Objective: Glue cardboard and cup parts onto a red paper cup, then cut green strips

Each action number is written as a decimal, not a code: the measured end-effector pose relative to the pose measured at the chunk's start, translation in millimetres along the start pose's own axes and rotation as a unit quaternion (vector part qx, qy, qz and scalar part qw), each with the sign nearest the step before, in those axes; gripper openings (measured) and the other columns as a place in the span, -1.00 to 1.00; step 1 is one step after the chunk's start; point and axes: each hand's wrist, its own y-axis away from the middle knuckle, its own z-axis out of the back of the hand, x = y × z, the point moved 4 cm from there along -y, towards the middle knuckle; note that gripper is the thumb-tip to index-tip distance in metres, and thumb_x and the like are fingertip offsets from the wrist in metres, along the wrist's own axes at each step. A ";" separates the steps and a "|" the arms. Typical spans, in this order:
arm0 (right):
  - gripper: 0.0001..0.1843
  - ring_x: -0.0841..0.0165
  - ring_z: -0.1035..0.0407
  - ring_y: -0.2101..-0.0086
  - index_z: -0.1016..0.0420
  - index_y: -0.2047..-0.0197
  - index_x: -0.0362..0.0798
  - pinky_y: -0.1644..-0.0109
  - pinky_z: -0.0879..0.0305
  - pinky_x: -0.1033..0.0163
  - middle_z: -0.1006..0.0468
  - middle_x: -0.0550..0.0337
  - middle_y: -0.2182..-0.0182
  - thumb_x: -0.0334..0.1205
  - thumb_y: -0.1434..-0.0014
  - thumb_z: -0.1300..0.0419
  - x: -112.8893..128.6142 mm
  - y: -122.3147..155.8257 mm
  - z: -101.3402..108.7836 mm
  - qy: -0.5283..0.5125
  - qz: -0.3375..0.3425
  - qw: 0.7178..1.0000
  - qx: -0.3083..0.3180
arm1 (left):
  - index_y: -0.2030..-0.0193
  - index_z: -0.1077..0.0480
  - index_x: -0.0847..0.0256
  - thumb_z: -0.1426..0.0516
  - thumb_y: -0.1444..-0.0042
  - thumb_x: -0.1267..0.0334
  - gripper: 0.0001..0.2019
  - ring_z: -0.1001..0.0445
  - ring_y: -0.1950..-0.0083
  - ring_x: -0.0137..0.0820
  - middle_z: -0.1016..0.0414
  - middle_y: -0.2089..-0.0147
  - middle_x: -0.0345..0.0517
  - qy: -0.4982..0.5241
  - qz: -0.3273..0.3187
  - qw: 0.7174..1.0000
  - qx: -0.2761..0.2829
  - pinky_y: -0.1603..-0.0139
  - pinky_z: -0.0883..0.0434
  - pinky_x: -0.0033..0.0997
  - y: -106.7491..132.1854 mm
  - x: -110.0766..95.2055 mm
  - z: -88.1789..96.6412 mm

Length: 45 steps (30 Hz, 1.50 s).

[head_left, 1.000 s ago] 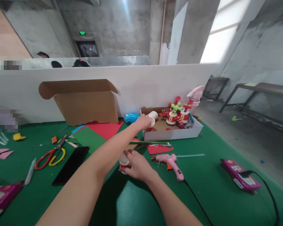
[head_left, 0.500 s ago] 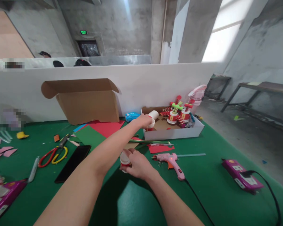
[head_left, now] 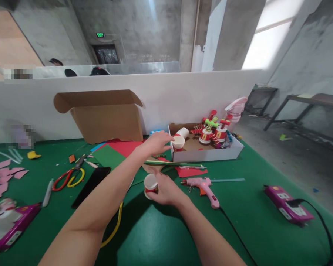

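A small red-and-white paper cup (head_left: 150,183) is gripped by the right hand (head_left: 166,189), the fingers closed around its side, and it is kept tilted just above the green table mat (head_left: 161,240). Right of this cup, a pink hot glue gun (head_left: 202,186) is laid on the mat, with its black cable running toward the near edge. Farther right of the cup, a purple power strip (head_left: 288,208) is seen. Left of the cup, a black phone (head_left: 91,181), red-and-yellow scissors (head_left: 67,178) and a silver pen (head_left: 47,187) are placed on the mat.

Beyond the cup, the left hand (head_left: 155,143) is stretched out with the fingers loosely open, and its fingertips are touching the rim of a second paper cup (head_left: 178,143). This second cup is standing in the left corner of a shallow white box (head_left: 208,154), where finished red paper-cup toys (head_left: 212,133) are also kept. Behind and left of the held cup, red and green paper sheets (head_left: 116,151) are spread out before an open brown carton (head_left: 105,114). A white partition wall (head_left: 183,92) is standing behind all of it.
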 end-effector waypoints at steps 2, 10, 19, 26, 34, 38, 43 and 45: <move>-0.19 0.18 -0.45 0.11 -0.11 -0.29 -0.03 0.04 -0.30 0.14 -0.53 0.05 0.07 -0.25 0.00 -0.31 -3.7 -0.9 0.9 -0.047 -0.026 0.999 -0.006 | -0.11 -0.44 0.10 -0.11 -0.22 0.17 -0.67 -0.40 -0.09 -0.19 -0.53 -0.05 -0.03 0.030 0.012 0.999 -0.016 -0.06 -0.32 -0.25 29.9 4.7 1.6; -0.40 0.21 -0.43 0.11 -0.25 0.00 -0.03 0.01 -0.33 0.10 -0.51 0.10 0.09 -0.03 0.06 -0.33 -26.7 -1.9 43.9 -0.152 -0.092 0.966 -0.186 | -0.01 -0.49 0.04 -0.04 -0.25 0.14 -0.72 -0.46 -0.04 -0.28 -0.59 -0.01 -0.12 0.110 0.114 0.981 -0.109 -0.07 -0.37 -0.30 124.5 26.4 4.6; -0.39 0.20 -0.42 0.16 -0.27 0.02 -0.03 0.05 -0.34 0.08 -0.50 0.08 0.12 0.09 0.05 -0.31 -50.2 -0.9 50.3 -0.150 -0.135 0.947 -0.251 | 0.15 -0.52 0.15 0.01 -0.29 0.24 -0.74 -0.55 0.17 -0.36 -0.63 0.17 -0.10 0.207 0.173 0.929 -0.253 0.10 -0.45 -0.39 139.3 3.5 -50.1; -0.41 0.21 -0.44 0.11 -0.31 -0.03 0.00 0.02 -0.32 0.13 -0.52 0.13 0.09 -0.23 0.08 -0.37 -12.9 0.8 32.0 -0.078 -0.066 0.994 -0.050 | 0.18 -0.52 0.16 -0.03 -0.28 0.24 -0.78 -0.57 0.17 -0.31 -0.63 0.18 -0.06 0.230 0.157 0.913 -0.299 0.11 -0.47 -0.32 144.0 4.8 -69.9; -0.16 0.12 -0.35 -0.07 -0.31 -0.17 -0.03 -0.16 -0.25 0.04 -0.43 0.01 -0.10 -0.23 0.20 -0.49 -4.7 3.2 16.7 -0.079 -0.035 0.994 0.061 | 0.19 -0.52 0.17 -0.04 -0.26 0.22 -0.77 -0.56 0.16 -0.31 -0.63 0.18 -0.07 0.266 0.163 0.914 -0.260 0.07 -0.46 -0.30 145.6 8.5 -69.7; -0.20 0.13 -0.40 0.02 -0.37 -0.10 -0.05 -0.06 -0.32 0.02 -0.48 0.03 0.01 -0.19 0.23 -0.51 -11.7 5.2 24.0 -0.053 -0.071 0.995 0.035 | 0.09 -0.52 0.18 -0.09 -0.24 0.12 -0.74 -0.55 0.06 -0.30 -0.62 0.07 -0.08 0.380 0.075 0.909 -0.155 0.01 -0.46 -0.33 141.2 -8.4 -63.4; 0.02 0.10 -0.28 -0.17 -0.16 -0.32 0.04 -0.21 -0.25 -0.02 -0.33 -0.03 -0.22 -0.06 0.17 -0.49 -7.4 14.2 52.0 -0.070 -0.054 0.996 0.017 | -0.15 -0.41 0.12 -0.09 -0.24 0.04 -0.60 -0.46 -0.12 -0.24 -0.49 -0.17 -0.02 0.424 0.052 0.898 -0.101 -0.14 -0.39 -0.24 140.7 -15.2 -59.4; 0.02 0.08 -0.21 -0.23 -0.15 -0.35 0.06 -0.27 -0.18 -0.06 -0.29 -0.04 -0.26 -0.01 0.13 -0.46 -7.6 15.6 58.5 -0.054 -0.061 0.997 0.018 | -0.28 -0.27 0.07 -0.24 -0.07 -0.01 -0.37 -0.40 -0.21 -0.16 -0.37 -0.29 0.00 0.423 0.044 0.904 -0.045 -0.17 -0.37 -0.19 140.1 -17.3 -65.7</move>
